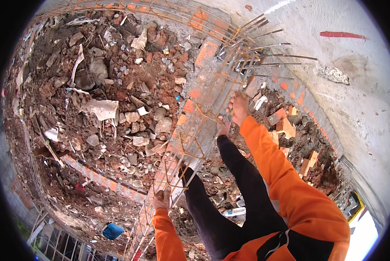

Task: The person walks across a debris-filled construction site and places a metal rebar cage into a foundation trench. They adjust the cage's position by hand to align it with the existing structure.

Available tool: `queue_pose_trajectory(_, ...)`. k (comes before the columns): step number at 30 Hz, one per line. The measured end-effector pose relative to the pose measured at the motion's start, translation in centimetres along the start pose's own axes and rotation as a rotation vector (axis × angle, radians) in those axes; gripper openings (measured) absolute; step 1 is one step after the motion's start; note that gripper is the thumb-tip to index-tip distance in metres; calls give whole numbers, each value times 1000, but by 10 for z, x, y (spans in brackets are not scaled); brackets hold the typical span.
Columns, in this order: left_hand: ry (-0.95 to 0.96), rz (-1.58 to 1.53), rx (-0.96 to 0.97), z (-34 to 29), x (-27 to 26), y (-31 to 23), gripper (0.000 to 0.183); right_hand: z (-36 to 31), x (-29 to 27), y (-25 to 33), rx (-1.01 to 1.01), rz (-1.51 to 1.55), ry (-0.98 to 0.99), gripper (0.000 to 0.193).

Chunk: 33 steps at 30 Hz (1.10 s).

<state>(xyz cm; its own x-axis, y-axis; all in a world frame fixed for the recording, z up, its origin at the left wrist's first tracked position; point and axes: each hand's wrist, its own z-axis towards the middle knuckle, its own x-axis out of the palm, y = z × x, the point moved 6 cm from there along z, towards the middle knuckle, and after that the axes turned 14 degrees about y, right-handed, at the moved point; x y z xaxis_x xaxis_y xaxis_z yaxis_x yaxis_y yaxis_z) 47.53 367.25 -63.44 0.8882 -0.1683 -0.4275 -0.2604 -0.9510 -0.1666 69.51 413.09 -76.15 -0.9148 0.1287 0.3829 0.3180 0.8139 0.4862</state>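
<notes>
A long steel rebar cage (190,138), with thin square stirrups along its bars, lies on a concrete and brick footing (214,93). My left hand (161,199) is closed round the cage's near part, by a stirrup. Farther up on the right, my right hand (238,108) has its fingers curled in, just right of the cage. Whatever those fingers hold, if anything, is hidden. My bare foot (223,126) rests on the footing below that hand. Bar ends (275,55) stick out at the far end, beside the wall.
Rubble and soil (129,95) fill the ground on the left. Broken orange bricks (285,128) lie on the right, under a plastered wall (355,82). Another rebar cage (147,9) runs along the far edge. A blue object (112,231) sits at lower left.
</notes>
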Motion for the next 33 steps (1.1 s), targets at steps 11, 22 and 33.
queue_pose_trajectory(11,-176,-58,402,21,-17,-55,61,-2,35,20,108,-228,-38,16)
queue_pose_trajectory(22,295,169,226,118,4,-294,90,3,35,18,138,-229,-38,14)
queue_pose_trajectory(33,334,58,122,119,5,-297,81,-6,35,32,198,-240,-104,16)
